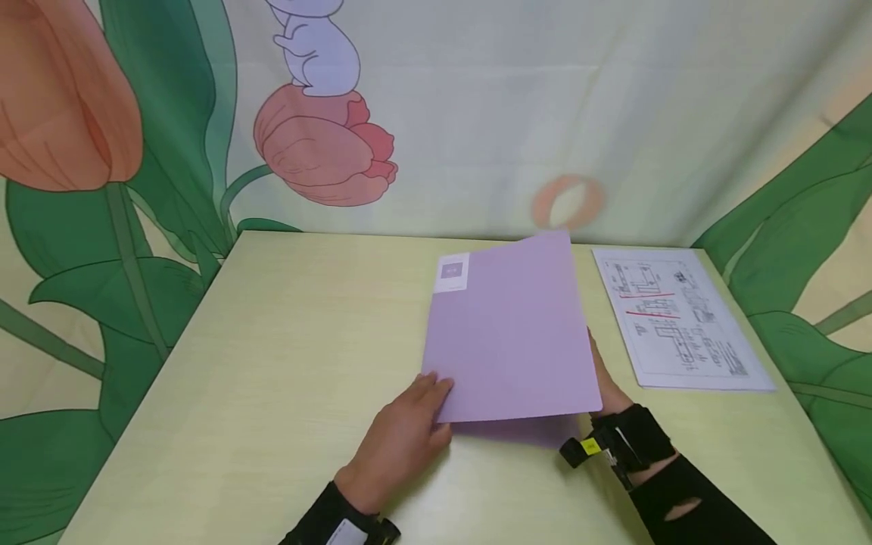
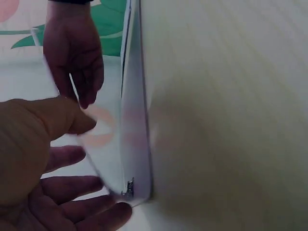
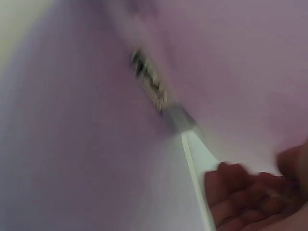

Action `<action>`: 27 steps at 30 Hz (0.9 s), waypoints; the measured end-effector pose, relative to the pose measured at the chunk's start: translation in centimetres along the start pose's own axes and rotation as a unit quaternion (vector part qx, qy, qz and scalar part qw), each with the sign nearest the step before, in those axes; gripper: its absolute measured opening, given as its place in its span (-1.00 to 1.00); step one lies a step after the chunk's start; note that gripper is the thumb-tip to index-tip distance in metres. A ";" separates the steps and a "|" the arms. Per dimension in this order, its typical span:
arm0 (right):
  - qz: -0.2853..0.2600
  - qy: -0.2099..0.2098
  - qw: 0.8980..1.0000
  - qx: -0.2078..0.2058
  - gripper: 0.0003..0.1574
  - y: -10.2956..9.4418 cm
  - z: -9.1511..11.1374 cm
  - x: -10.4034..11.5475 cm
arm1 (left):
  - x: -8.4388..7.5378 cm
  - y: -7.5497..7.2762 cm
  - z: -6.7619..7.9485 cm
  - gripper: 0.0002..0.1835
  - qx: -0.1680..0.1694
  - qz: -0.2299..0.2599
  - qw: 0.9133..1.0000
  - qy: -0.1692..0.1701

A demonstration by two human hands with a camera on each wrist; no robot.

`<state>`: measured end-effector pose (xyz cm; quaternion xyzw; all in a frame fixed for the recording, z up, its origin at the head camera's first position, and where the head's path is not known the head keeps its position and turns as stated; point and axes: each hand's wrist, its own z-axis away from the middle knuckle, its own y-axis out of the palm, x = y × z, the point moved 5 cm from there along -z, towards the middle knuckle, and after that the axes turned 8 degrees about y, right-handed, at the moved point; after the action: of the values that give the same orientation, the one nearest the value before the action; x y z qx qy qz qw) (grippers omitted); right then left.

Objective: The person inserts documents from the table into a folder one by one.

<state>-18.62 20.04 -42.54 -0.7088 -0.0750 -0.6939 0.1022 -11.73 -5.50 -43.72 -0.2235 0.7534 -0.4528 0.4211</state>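
Note:
A purple folder (image 1: 511, 333) stands partly opened on the table, its cover raised and a white label at its upper left corner. My left hand (image 1: 402, 439) holds the cover at the lower left corner by the spine, fingers outside and thumb beneath. Inside the fold, a metal clip (image 3: 150, 84) is fixed near the spine, blurred in the right wrist view. My right hand (image 1: 608, 382) reaches behind the cover at its right edge, mostly hidden in the head view. In the left wrist view the right hand (image 2: 77, 53) has loosely bent fingers along the cover.
A stack of white printed sheets (image 1: 681, 322) with drawings and red lines lies at the right of the pale wooden table (image 1: 286, 333). A curtain (image 1: 477, 121) with flower prints hangs behind the table's far edge.

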 end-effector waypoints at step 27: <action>0.208 -0.125 0.970 -0.010 -0.34 11.9 -4.7 6.5 | -0.5 -12.9 -11.4 -0.15 0.091 0.348 0.925 -0.123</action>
<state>-20.02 7.13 -36.50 -0.7907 0.0684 -0.5643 0.2272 -21.58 -5.83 -29.55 0.0387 0.6817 -0.3135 0.6599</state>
